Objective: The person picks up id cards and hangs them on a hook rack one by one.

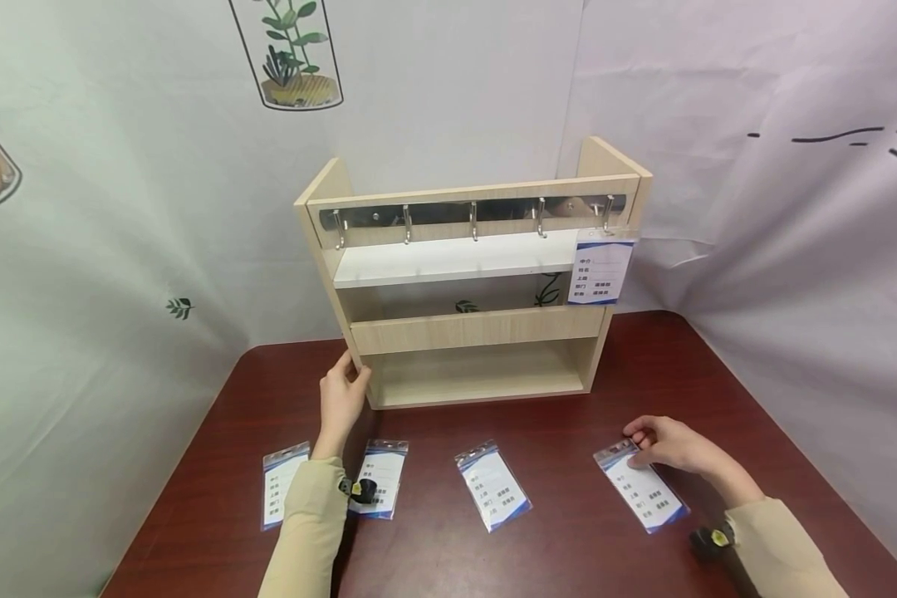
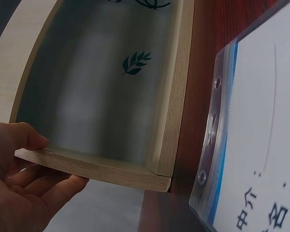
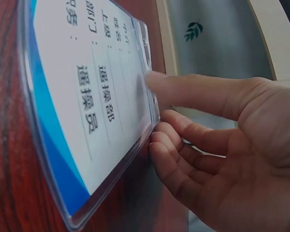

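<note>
On the counter (image 1: 553, 507) stands a wooden rack (image 1: 486, 330); the left hand (image 1: 341, 400) grips its left side panel, thumb and fingers curled round the edge. The right hand (image 1: 671, 444), fingers nearly closed, pinches the top edge of the counter's rightmost card (image 1: 649, 498).

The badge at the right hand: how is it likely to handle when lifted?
The badge is probably light, since it looks thin and flat. Its clear plastic edging looks glossy, so it might slide in the right hand. It shows no obvious bend, so it would likely stay fairly stiff.
</note>
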The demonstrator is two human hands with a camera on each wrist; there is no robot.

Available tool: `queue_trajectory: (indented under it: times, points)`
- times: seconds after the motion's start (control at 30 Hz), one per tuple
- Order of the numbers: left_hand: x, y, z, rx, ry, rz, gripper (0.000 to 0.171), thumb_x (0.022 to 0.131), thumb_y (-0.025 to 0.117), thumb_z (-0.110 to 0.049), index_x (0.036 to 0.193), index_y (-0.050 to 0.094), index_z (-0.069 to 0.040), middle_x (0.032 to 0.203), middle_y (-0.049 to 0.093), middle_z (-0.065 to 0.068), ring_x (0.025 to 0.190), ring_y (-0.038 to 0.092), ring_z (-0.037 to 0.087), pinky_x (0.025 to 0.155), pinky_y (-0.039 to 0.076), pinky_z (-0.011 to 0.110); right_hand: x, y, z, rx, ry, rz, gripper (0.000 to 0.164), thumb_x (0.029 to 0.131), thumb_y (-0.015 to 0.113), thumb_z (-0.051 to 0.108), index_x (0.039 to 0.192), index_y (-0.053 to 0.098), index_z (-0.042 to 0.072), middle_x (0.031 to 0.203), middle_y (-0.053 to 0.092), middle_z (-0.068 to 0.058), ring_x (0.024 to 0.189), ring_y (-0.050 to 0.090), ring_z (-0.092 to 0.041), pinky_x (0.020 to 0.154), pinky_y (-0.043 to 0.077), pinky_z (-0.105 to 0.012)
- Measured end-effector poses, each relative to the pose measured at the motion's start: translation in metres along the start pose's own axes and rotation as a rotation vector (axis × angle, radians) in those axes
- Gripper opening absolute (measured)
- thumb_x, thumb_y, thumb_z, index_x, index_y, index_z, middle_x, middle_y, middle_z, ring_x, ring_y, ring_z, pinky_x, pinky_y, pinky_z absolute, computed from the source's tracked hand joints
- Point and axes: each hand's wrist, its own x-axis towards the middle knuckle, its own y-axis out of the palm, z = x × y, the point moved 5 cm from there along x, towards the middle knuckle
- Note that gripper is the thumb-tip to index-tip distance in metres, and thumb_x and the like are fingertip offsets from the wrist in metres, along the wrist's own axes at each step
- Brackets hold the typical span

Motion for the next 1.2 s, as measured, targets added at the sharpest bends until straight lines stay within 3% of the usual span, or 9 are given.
queue_trajectory:
  times: [0.3, 0.87, 1.2]
  points:
    - [-0.002, 0.0, 0.0, 0.01, -0.001, -0.01, 0.019, 0.089, 0.062, -0.006, 0.107, 0.068, -0.003, 0.097, 0.075, 0.016, 0.083, 0.069, 0.026, 0.07, 0.052, 0.039, 0.001, 0.002, 0.004, -0.081, 0.003, -0.012, 0.036, 0.069, 0.084, 0.0, 0.097, 0.063, -0.005, 0.081, 0.052, -0.004, 0.075, 0.048, -0.014, 0.063, 0.042, -0.022]
    - [-0.001, 0.001, 0.0, 0.007, 0.002, -0.019, 0.019, 0.089, 0.061, -0.006, 0.106, 0.068, -0.003, 0.099, 0.075, 0.016, 0.085, 0.069, 0.024, 0.07, 0.053, 0.034, 0.001, -0.002, -0.001, -0.051, 0.001, -0.046, 0.036, 0.069, 0.083, -0.002, 0.094, 0.057, -0.004, 0.081, 0.053, -0.006, 0.078, 0.051, -0.02, 0.064, 0.044, -0.023]
    - [-0.002, -0.001, -0.002, -0.009, -0.004, -0.004, 0.023, 0.09, 0.061, -0.006, 0.112, 0.068, -0.002, 0.105, 0.074, 0.02, 0.09, 0.071, 0.029, 0.075, 0.054, 0.044, -0.001, -0.012, 0.0, -0.046, -0.042, -0.1, 0.033, 0.073, 0.082, 0.0, 0.092, 0.055, -0.002, 0.078, 0.052, -0.004, 0.074, 0.05, -0.015, 0.063, 0.044, -0.024]
